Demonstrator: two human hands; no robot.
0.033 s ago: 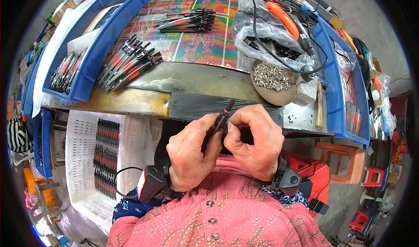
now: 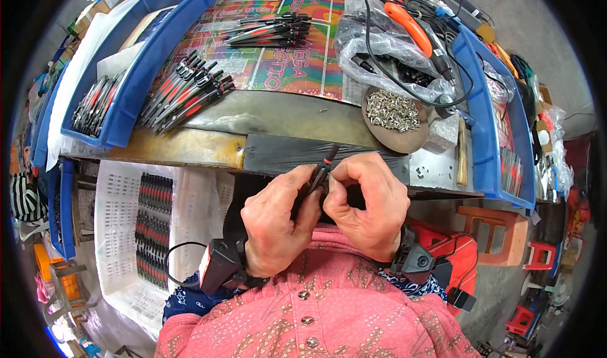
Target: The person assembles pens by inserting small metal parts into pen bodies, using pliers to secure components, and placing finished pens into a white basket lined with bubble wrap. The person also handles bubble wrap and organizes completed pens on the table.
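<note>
Step in hand, my read: close handwork on one pen [image 2: 330, 156]. It's at the worktop's [image 2: 272, 115] front edge, around mid-span, tilted, top end leaning right and away from the body. Left hand [image 2: 275, 222]: fingers closed around its lower part, tip sticking out above. Right hand [image 2: 373, 206]: fingers curled, thumb and index just beside the pen; can't tell if they grip anything. Next move calls for a firm left hold and fine right-finger control.
</note>
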